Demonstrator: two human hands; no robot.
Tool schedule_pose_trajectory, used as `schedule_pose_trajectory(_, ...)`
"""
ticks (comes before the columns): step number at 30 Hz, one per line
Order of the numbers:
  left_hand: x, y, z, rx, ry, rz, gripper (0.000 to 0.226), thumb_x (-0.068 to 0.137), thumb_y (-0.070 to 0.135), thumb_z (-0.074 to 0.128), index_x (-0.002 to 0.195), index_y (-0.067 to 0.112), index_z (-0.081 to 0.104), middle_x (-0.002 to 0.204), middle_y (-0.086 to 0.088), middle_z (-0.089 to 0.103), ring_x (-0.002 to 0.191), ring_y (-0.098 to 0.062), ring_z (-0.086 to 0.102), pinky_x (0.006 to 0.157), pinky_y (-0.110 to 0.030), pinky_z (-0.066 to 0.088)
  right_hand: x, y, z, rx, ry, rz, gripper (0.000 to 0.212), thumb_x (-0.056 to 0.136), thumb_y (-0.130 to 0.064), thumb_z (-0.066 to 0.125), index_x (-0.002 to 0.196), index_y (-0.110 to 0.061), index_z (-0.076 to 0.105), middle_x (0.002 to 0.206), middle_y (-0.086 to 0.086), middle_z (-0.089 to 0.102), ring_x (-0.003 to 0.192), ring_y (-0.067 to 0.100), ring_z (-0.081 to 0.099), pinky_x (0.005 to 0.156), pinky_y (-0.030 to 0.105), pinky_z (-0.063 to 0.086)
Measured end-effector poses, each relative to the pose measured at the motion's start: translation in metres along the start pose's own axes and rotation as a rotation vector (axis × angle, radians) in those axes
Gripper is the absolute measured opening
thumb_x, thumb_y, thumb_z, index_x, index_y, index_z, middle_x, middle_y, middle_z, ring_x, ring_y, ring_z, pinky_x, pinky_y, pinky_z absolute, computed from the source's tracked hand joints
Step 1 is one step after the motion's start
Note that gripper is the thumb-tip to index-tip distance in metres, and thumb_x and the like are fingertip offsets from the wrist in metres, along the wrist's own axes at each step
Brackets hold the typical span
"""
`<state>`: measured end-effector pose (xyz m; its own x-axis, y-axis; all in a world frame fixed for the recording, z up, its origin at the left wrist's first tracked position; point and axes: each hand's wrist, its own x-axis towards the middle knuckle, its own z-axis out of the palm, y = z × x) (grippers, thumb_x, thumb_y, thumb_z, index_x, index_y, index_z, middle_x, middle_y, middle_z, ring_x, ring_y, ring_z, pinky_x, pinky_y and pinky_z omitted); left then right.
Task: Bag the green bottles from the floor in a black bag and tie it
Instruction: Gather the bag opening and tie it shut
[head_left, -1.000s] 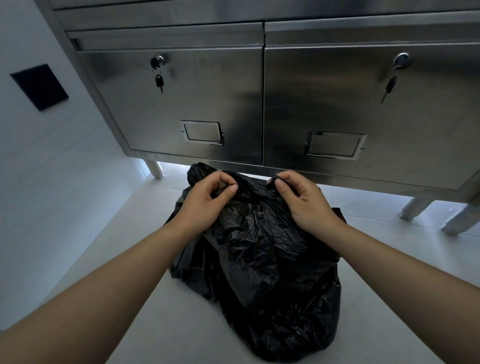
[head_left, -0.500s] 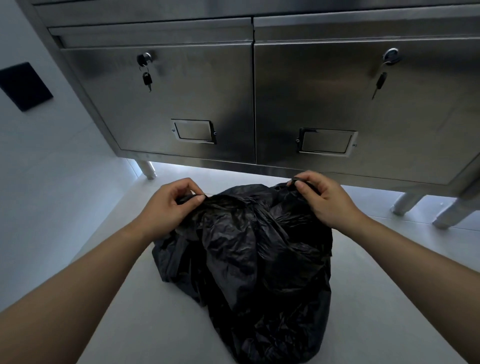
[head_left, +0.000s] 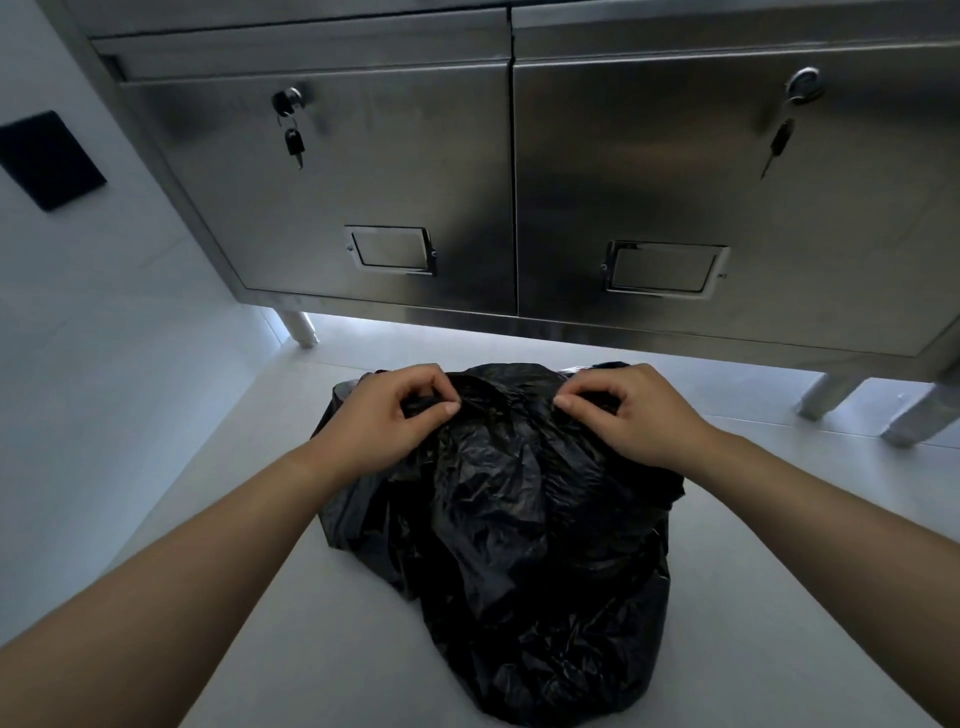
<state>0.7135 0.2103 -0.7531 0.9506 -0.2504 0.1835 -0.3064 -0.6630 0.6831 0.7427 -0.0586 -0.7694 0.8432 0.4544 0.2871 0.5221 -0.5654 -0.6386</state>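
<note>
black bag (head_left: 524, 545) lies slumped on the pale floor (head_left: 260, 597), centre of view, its far end gathered up toward the steel cabinet (head_left: 363, 182). it looks bulky, so the bottles are judged to be inside; no green bottle is visible, on the floor or through the plastic.

left hand (head_left: 384, 415) is closed in a pinch on a fold of bag mouth at the far left. right hand (head_left: 636, 413) pinches a matching fold at the far right, thumb against curled fingers. the two pinches are near each other, with a ridge of crumpled plastic between them. whether these folds are true handles or just bunched film cannot be told.

judged step: bringing the two ends together for the knot. knot not yet made.

risks: thin film may slip out of a fingertip pinch if pulled hard; short ends would leave a loose knot; load lying on its side could spill toward the mouth before it is closed; over-tension may tear the plastic.

keys (head_left: 294, 145) hang in the cabinet lock, well apart from the work.
</note>
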Motion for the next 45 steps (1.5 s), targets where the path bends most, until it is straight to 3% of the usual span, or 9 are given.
schedule_pose_trajectory(7,-0.012,-0.018,-0.007,0.124,0.04,0.021,0.018,0.083,0.019,0.068,0.079,0.035,0.062,0.081,0.019,0.069,0.078,-0.003,0.063,0.068,-0.02,0.048,-0.008,0.021,-0.017,0.065,0.155,0.099,0.011,0.086,-0.028,0.062,0.083,-0.026,0.073,0.078,-0.041,0.063,0.081,-0.016,0.059,0.072,-0.001,0.037)
schedule_pose_trajectory(15,-0.005,-0.02,-0.016,0.025,0.098,-0.06,0.019,0.084,0.015,0.067,0.075,0.031,0.06,0.083,0.015,0.068,0.077,-0.002,0.062,0.068,-0.007,0.043,-0.008,0.018,-0.025,0.105,0.145,0.18,0.014,0.089,-0.03,0.057,0.082,-0.032,0.069,0.085,-0.02,0.07,0.084,-0.005,0.062,0.071,0.005,0.042)
schedule_pose_trajectory(23,0.007,-0.001,0.009,-0.018,0.005,-0.111,0.026,0.095,0.019,0.044,0.09,0.036,0.064,0.097,0.004,0.062,0.094,-0.006,0.057,0.085,-0.02,0.043,0.013,-0.009,0.002,0.302,0.035,0.292,0.021,0.095,-0.024,0.037,0.085,-0.033,0.053,0.086,-0.009,0.061,0.077,-0.003,0.052,0.071,0.017,0.038)
schedule_pose_trajectory(28,0.004,0.001,0.014,-0.01,0.034,-0.075,0.022,0.091,0.018,0.057,0.102,0.034,0.067,0.09,0.009,0.064,0.087,0.0,0.058,0.079,-0.01,0.043,0.018,-0.012,0.022,0.341,-0.03,0.254,0.009,0.095,-0.021,0.047,0.093,-0.028,0.053,0.087,-0.015,0.063,0.074,-0.017,0.053,0.068,0.0,0.036)
schedule_pose_trajectory(33,0.004,-0.003,0.026,-0.092,0.246,-0.22,0.012,0.077,0.023,0.074,0.088,0.028,0.07,0.077,0.016,0.069,0.076,0.011,0.062,0.069,0.0,0.041,0.02,-0.006,0.029,0.22,0.031,0.278,0.005,0.09,-0.024,0.057,0.094,-0.025,0.055,0.092,-0.019,0.063,0.093,-0.002,0.056,0.074,-0.001,0.035)
schedule_pose_trajectory(35,0.002,-0.003,0.034,-0.093,0.279,-0.255,0.004,0.077,0.025,0.075,0.077,0.027,0.071,0.077,0.018,0.069,0.076,0.013,0.061,0.067,0.001,0.04,0.017,-0.006,0.03,0.186,0.107,0.285,0.005,0.088,-0.026,0.06,0.088,-0.029,0.057,0.088,-0.022,0.062,0.098,0.004,0.058,0.085,0.011,0.041)
schedule_pose_trajectory(37,0.0,-0.003,0.041,-0.055,0.294,-0.243,0.003,0.077,0.026,0.074,0.075,0.028,0.072,0.081,0.015,0.068,0.082,0.006,0.061,0.072,-0.003,0.041,0.013,-0.003,0.034,0.108,0.19,0.322,0.011,0.085,-0.032,0.063,0.079,-0.041,0.059,0.091,-0.02,0.063,0.103,0.012,0.057,0.096,0.04,0.042)
schedule_pose_trajectory(41,-0.001,-0.007,0.056,0.049,0.313,-0.264,0.007,0.079,0.03,0.072,0.082,0.025,0.076,0.111,0.002,0.059,0.112,-0.011,0.05,0.101,-0.028,0.037,0.006,0.007,0.047,0.048,0.216,0.457,0.007,0.083,-0.043,0.063,0.081,-0.049,0.066,0.113,-0.017,0.057,0.122,0.013,0.045,0.104,0.059,0.028)
schedule_pose_trajectory(45,-0.013,-0.011,0.07,0.026,0.181,-0.251,0.021,0.089,0.033,0.059,0.099,0.023,0.074,0.134,-0.003,0.05,0.131,-0.009,0.038,0.104,-0.022,0.029,0.001,0.017,0.059,0.141,0.182,0.416,0.014,0.085,-0.034,0.063,0.095,-0.031,0.073,0.12,-0.004,0.06,0.121,0.01,0.048,0.097,0.021,0.029)
